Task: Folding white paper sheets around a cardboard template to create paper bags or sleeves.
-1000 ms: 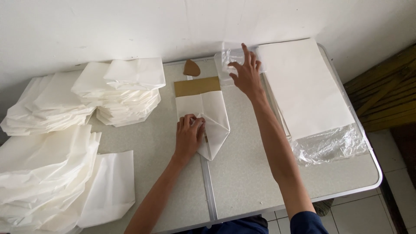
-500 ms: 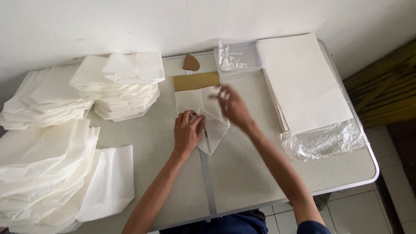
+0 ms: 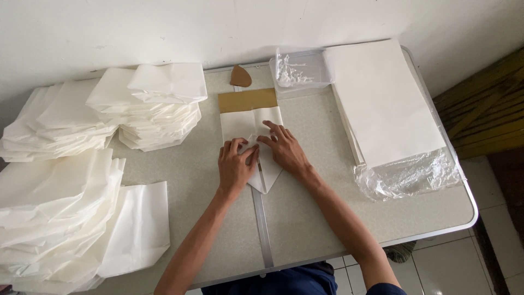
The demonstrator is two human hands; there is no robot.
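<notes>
Both hands press flat on a white paper piece [image 3: 252, 139] lying mid-tabletop [image 3: 316, 218]. The left hand [image 3: 236, 166] covers its near-left part, fingers [image 3: 233, 148] extended and grasping nothing; the right hand [image 3: 285, 152] lies just beside it on the right, fingers [image 3: 271, 127] spread flat and likewise closed on nothing. The paper's long axis runs near to far, with its folded point toward the near edge and a brown band [image 3: 247, 100] at its far end. The hands hide its centre folds. Stacks of folded white paper [image 3: 147, 109] lie left; a wrapped sheet stack [image 3: 382, 98] lies right.
</notes>
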